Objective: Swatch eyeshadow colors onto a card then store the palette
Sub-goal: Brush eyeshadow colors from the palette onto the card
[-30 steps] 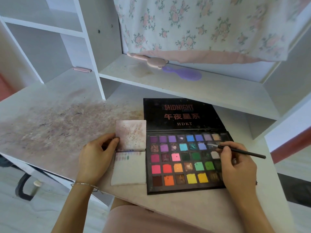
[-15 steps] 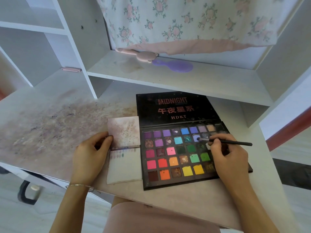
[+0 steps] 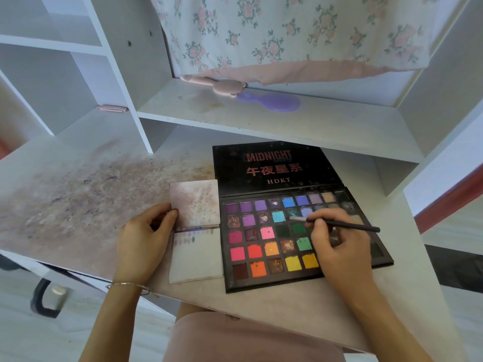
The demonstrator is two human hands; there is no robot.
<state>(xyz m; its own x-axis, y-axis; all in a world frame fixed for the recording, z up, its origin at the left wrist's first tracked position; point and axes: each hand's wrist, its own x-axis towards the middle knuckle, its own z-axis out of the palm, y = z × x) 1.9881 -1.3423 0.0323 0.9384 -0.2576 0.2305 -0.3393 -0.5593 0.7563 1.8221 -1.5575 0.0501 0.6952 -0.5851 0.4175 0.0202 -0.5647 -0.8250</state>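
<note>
1. Palette: black case is looking matt, some pans w/ shimmer.
2. Card: pale, matt, paper-like.
3. Desk: smooth top is showing powder stains.
4. Curtain: floral cloth.

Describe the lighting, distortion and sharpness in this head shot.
Head view: soft daylight, no hard glare; wide-angle lens bows the shelf edges; the palette lettering and pans read sharp; the brush tip in the right hand is slightly soft; the left hand throws faint shadow.
</note>
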